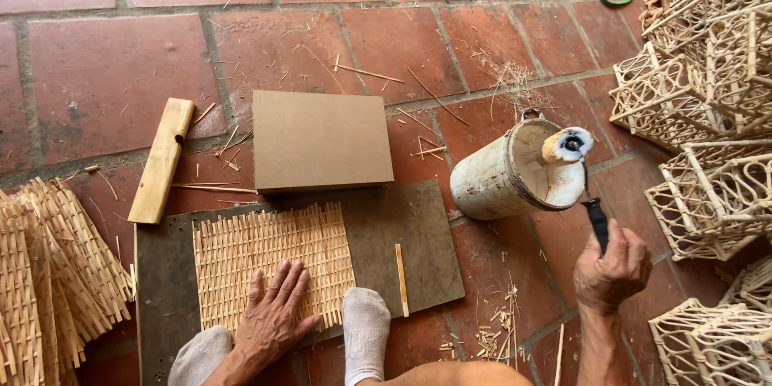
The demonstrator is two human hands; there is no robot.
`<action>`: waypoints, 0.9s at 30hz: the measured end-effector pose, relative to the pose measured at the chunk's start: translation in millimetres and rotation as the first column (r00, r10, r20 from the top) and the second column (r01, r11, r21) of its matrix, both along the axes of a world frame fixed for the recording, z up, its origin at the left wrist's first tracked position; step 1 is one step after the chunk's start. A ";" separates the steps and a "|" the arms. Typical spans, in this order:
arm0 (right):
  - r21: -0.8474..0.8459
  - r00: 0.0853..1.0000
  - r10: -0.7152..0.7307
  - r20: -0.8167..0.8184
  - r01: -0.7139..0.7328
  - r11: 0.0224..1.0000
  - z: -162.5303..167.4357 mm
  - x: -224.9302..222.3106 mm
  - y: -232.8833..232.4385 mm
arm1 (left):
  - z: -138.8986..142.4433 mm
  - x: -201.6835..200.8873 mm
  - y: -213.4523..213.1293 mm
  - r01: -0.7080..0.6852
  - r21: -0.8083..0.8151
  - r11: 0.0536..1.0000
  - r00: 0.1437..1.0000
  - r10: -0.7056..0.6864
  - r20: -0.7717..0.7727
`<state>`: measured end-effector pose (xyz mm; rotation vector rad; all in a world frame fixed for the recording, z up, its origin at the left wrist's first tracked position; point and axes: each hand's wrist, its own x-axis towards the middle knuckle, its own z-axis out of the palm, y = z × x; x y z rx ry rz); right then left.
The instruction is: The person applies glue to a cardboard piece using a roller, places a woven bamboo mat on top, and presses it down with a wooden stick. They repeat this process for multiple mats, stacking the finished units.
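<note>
Left hand (269,322) flat, fingers spread on woven mat (273,261) near its front edge — right hand (613,267) gripping roller (581,173) at bucket (515,173) rim.

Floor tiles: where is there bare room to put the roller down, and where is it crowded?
Bare tiles lie beyond the wooden block and the brown board. Some room lies between the white bucket and the dark work board. Crowded: woven frames beside the right hand, mat stack far left.
</note>
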<state>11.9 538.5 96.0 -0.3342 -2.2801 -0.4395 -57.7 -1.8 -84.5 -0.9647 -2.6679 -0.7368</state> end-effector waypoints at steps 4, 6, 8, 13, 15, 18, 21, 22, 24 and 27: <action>0.189 0.999 -0.009 -0.047 0.018 0.982 5.2 -1.0 30.2 | -5.8 0.4 -1.2 -0.001 -0.007 1.000 1.000 0.001 0.010; 0.254 0.994 0.041 -0.099 -0.014 0.967 11.3 -8.6 45.4 | -8.2 0.3 -1.3 -0.002 -0.001 1.000 1.000 0.002 0.010; 0.232 0.981 0.107 -0.159 -0.068 0.970 21.0 -17.2 52.1 | -10.3 -0.8 -0.5 0.005 0.026 1.000 1.000 -0.004 -0.011; 0.138 0.966 0.229 -0.117 -0.212 0.967 39.2 -38.5 -0.8 | -14.6 -4.6 -0.4 -0.018 -0.077 0.997 0.999 0.021 0.037; -0.005 0.944 0.313 -0.105 -0.315 0.949 42.6 -54.5 -39.9 | -16.7 -6.0 -1.0 -0.021 -0.064 0.998 0.998 0.025 0.055; -0.334 0.880 0.460 -0.117 -0.471 0.817 38.4 -92.2 -95.5 | -20.4 -8.6 -3.3 -0.024 -0.081 0.996 0.997 0.030 0.075; -0.712 0.808 0.575 -0.129 -0.479 0.513 19.9 -140.1 -137.0 | -22.2 -11.2 -5.2 -0.020 -0.098 0.995 0.994 0.030 0.106; -0.809 0.796 0.597 -0.105 -0.417 0.414 12.3 -157.9 -146.2 | -21.8 -12.3 -5.6 -0.013 -0.116 0.993 0.992 0.028 0.124; -0.935 0.749 0.660 -0.063 -0.276 0.224 -6.9 -194.4 -161.6 | -19.8 -13.8 -6.8 0.001 -0.155 0.988 0.986 0.024 0.163; -0.997 0.689 0.721 0.071 0.020 0.080 -38.8 -248.4 -173.7 | -16.6 -16.2 -8.3 0.014 -0.156 0.988 0.980 0.017 0.198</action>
